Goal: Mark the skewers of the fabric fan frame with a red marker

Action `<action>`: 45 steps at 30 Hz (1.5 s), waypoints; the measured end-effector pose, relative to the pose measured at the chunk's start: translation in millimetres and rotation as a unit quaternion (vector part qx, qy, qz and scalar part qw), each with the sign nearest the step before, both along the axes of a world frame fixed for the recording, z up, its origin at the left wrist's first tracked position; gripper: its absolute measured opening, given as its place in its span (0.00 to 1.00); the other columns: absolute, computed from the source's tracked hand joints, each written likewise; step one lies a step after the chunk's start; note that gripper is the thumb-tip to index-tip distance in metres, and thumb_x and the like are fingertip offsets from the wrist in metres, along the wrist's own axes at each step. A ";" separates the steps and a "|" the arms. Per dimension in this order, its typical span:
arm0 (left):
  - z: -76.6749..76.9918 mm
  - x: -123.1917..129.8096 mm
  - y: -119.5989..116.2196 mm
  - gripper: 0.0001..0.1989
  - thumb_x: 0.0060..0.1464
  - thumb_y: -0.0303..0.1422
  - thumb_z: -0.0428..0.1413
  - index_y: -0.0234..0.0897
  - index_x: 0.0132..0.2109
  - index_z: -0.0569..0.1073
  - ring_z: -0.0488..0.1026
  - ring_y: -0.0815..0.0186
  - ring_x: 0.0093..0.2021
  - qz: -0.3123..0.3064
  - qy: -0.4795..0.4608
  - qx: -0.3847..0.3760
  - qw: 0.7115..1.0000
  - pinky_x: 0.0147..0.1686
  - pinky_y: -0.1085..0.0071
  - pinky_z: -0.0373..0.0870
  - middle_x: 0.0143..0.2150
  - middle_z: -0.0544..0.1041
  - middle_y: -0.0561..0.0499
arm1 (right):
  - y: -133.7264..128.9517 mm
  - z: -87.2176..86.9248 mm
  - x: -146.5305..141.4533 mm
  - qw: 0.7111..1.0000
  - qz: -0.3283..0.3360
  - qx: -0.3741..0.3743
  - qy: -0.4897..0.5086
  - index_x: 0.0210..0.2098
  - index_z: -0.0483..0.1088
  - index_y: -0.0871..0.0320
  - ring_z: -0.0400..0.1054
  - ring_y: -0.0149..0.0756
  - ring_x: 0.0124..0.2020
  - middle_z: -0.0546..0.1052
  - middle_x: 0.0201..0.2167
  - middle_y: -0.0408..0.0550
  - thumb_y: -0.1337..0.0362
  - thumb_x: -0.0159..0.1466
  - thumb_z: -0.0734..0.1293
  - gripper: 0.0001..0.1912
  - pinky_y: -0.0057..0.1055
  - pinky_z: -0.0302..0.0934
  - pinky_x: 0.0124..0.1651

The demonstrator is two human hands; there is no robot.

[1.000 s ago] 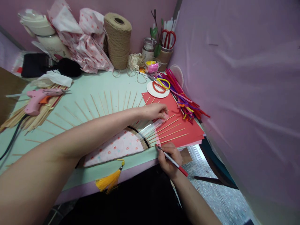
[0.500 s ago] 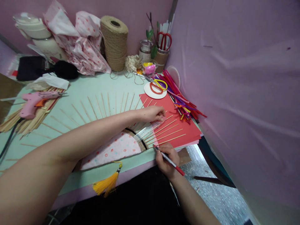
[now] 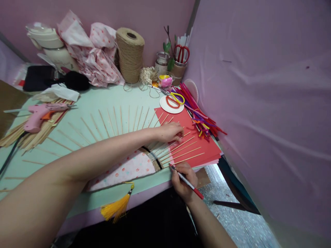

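Note:
A half-round piece of floral cloth [image 3: 129, 172] with a black and twine rim lies at the table's front edge, thin sticks [image 3: 121, 120] fanning out from it. My left hand [image 3: 172, 132] reaches over the sticks on the right, fingers bent down onto a clear ruler that is hard to make out under them. In my right hand [image 3: 184, 177] is a red-and-white pen [image 3: 190, 184], its tip by the lowest sticks near the rim. A yellow tassel [image 3: 116, 206] hangs off the front edge.
Red paper [image 3: 207, 148] lies under the right sticks. Pipe cleaners [image 3: 199, 113] and scissors [image 3: 176, 100] on a white disc sit behind it. A pink glue gun [image 3: 38, 115] rests on loose sticks at left. Twine spool [image 3: 130, 57], crumpled cloth [image 3: 99, 58] and bottle [image 3: 55, 48] stand at the back.
The view has tilted slightly upward. The clear ruler under my left hand has shifted or tilted and shows less distinctly. My right hand keeps the pen at nearly the same spot.

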State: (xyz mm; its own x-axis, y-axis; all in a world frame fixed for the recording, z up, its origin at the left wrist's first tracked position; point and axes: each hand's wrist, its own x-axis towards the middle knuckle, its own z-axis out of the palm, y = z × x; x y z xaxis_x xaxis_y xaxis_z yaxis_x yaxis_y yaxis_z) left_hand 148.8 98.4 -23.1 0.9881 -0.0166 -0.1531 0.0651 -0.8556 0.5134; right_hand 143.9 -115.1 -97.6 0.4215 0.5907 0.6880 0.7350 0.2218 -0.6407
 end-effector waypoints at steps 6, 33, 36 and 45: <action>-0.5 0.5 -2.4 0.12 0.61 0.39 0.55 0.37 0.46 0.73 0.67 0.58 0.52 0.008 0.012 0.017 1.000 0.48 0.62 0.57 0.49 0.74 0.45 | -2.7 4.5 -0.8 1.000 -0.001 -0.013 0.007 0.39 0.64 0.53 0.69 0.34 0.27 0.72 0.27 0.42 0.75 0.60 0.65 0.12 0.32 0.65 0.30; 0.7 -3.2 -3.4 0.10 0.60 0.38 0.55 0.37 0.45 0.72 0.69 0.60 0.48 -0.019 -0.055 -0.028 0.998 0.49 0.64 0.60 0.45 0.75 0.46 | 8.4 12.8 1.9 0.994 -0.091 -0.058 -0.003 0.39 0.66 0.55 0.69 0.35 0.34 0.74 0.32 0.44 0.72 0.63 0.65 0.07 0.34 0.66 0.36; 10.3 -2.4 16.2 0.10 0.57 0.35 0.56 0.36 0.45 0.71 0.71 0.67 0.38 0.021 -0.051 -0.120 0.991 0.38 0.71 0.63 0.39 0.76 0.49 | 7.0 13.2 2.3 0.996 -0.078 -0.048 0.010 0.39 0.66 0.55 0.69 0.34 0.34 0.73 0.31 0.44 0.73 0.63 0.65 0.08 0.34 0.65 0.36; 14.6 -6.2 51.7 0.09 0.53 0.31 0.58 0.33 0.41 0.70 0.68 0.72 0.29 0.114 -0.065 -0.184 0.974 0.30 0.75 0.60 0.30 0.73 0.54 | 4.6 13.2 2.3 0.996 -0.069 -0.046 0.030 0.39 0.67 0.54 0.69 0.35 0.35 0.73 0.31 0.44 0.72 0.62 0.66 0.08 0.35 0.65 0.38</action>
State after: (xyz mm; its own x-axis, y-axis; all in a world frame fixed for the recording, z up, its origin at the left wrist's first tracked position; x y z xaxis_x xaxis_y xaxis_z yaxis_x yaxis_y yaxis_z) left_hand 142.6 150.1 -8.5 0.9832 0.1750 -0.0520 0.1461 -0.5832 0.7991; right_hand 146.3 -110.5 -84.4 0.5416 0.5838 0.6048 0.7149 0.0585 -0.6968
